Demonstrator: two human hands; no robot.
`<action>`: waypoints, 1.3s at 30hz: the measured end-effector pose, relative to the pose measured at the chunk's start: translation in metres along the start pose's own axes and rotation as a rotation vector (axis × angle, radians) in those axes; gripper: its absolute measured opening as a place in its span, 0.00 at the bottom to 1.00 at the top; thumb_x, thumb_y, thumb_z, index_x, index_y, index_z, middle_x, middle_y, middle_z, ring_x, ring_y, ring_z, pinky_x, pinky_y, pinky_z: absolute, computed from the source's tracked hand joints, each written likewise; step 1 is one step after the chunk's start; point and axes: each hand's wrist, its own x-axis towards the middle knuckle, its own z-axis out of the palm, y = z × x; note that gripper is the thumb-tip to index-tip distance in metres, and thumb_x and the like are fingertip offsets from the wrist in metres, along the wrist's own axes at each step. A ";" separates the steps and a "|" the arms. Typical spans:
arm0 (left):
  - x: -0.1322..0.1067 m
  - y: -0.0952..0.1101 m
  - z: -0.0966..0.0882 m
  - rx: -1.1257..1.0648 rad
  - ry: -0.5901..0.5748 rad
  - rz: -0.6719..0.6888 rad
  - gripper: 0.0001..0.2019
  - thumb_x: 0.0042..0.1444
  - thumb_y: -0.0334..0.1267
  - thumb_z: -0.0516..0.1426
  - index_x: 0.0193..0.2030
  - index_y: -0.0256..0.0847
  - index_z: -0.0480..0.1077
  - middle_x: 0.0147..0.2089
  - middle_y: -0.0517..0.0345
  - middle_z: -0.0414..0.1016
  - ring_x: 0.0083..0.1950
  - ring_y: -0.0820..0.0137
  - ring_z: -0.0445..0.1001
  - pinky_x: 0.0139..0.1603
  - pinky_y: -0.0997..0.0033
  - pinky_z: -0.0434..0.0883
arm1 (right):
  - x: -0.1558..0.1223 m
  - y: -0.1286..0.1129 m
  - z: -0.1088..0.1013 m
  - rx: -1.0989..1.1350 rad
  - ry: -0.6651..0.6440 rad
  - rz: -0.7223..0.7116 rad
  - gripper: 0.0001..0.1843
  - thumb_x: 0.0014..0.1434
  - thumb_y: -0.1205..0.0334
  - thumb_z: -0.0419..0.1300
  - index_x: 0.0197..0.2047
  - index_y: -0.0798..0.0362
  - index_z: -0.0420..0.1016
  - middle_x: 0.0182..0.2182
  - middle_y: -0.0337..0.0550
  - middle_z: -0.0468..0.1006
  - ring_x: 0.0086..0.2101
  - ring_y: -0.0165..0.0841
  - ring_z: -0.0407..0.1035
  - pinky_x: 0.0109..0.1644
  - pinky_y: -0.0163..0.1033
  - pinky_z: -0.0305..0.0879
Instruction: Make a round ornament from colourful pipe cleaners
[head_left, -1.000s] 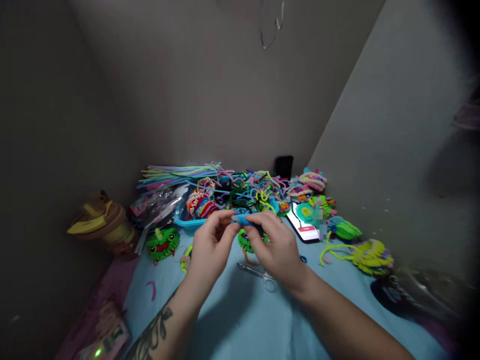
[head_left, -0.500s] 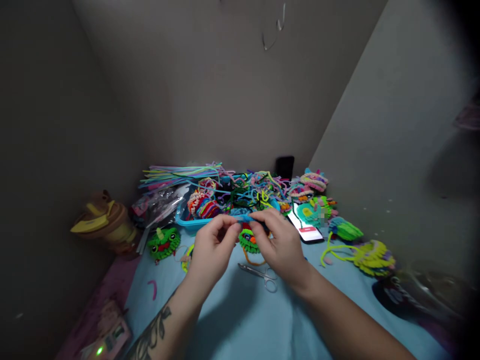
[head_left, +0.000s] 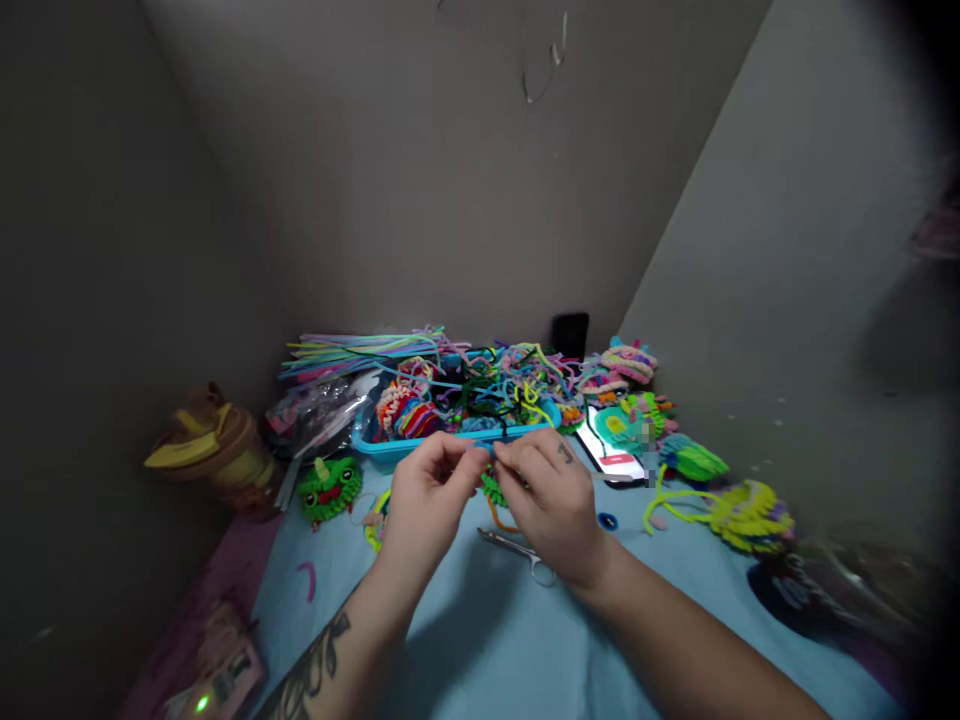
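Observation:
My left hand (head_left: 435, 495) and my right hand (head_left: 551, 500) meet in front of the blue tray, fingertips pinched close together. Between them is a small blue fuzzy piece (head_left: 484, 444), mostly covered by the fingers. A thin pale stick (head_left: 613, 477) juts out to the right behind my right hand; I cannot make out its kind or whether the hand holds it. Just beyond the fingers lies a green fuzzy figure (head_left: 493, 488), partly hidden, with an orange strand below it. Small metal scissors (head_left: 514, 545) rest on the blue cloth beneath my right hand.
A blue tray (head_left: 382, 450) heaped with colourful strands stands at the back. Left are a green fuzzy creature (head_left: 330, 490) and a brown-yellow pot (head_left: 217, 440). Right are a lit phone (head_left: 619, 468), a yellow fuzzy piece (head_left: 750, 515) and a dark cap (head_left: 795, 595).
My right hand has turned inward and its fingers have closed nearer to the left's. Less of the blue piece shows. The pale stick and a small dark blue ring right of that hand now show.

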 end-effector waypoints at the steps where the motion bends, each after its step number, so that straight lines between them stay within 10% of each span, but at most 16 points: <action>1: 0.000 0.000 0.000 0.004 0.002 0.009 0.10 0.51 0.42 0.59 0.29 0.36 0.69 0.23 0.62 0.69 0.24 0.77 0.65 0.26 0.78 0.64 | 0.000 0.000 0.001 0.015 0.006 0.001 0.06 0.59 0.70 0.55 0.32 0.53 0.72 0.27 0.43 0.71 0.31 0.33 0.67 0.36 0.39 0.66; 10: 0.001 0.000 -0.009 0.062 0.047 0.123 0.07 0.53 0.39 0.58 0.36 0.38 0.72 0.30 0.59 0.72 0.31 0.75 0.68 0.32 0.77 0.66 | 0.002 -0.002 -0.003 0.300 -0.178 0.198 0.09 0.60 0.67 0.54 0.44 0.51 0.69 0.36 0.43 0.77 0.36 0.32 0.71 0.39 0.37 0.68; 23: 0.003 -0.010 0.001 -0.336 0.065 -0.035 0.11 0.43 0.38 0.66 0.36 0.40 0.77 0.33 0.59 0.77 0.34 0.74 0.72 0.38 0.75 0.70 | 0.003 -0.001 -0.006 0.292 -0.074 0.164 0.08 0.58 0.70 0.56 0.40 0.51 0.72 0.33 0.40 0.76 0.36 0.31 0.70 0.38 0.36 0.67; 39: 0.005 -0.010 -0.001 -0.265 0.052 -0.116 0.09 0.42 0.36 0.66 0.32 0.38 0.77 0.31 0.57 0.78 0.33 0.75 0.72 0.37 0.76 0.70 | -0.001 0.002 -0.001 0.276 -0.061 0.153 0.07 0.57 0.70 0.57 0.38 0.51 0.73 0.31 0.40 0.76 0.33 0.31 0.70 0.38 0.37 0.67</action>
